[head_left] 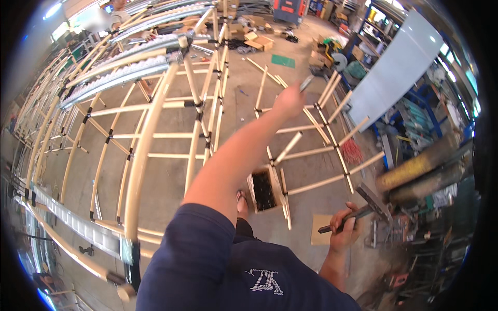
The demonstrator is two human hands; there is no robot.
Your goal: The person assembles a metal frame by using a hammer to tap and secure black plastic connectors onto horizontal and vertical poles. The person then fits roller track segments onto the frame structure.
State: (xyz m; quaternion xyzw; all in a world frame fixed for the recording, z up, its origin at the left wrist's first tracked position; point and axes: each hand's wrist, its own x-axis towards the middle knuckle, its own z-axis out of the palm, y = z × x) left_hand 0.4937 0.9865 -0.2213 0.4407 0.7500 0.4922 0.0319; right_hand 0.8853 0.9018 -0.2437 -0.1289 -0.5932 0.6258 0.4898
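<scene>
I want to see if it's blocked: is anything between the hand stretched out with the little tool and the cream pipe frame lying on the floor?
Nothing visible: only bare floor lies between the left hand and the pipe frame.

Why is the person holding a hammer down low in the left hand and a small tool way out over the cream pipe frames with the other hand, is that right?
Not quite. The head view shows the hammer in the right hand, low beside the body. It is the left hand that reaches out with the small tool over the cream pipe frames.

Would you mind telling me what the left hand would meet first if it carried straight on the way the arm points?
Probably the cream pipe frame just beyond the left hand, which holds a small grey tool; depth is unclear, so it could pass above the pipes.
</scene>
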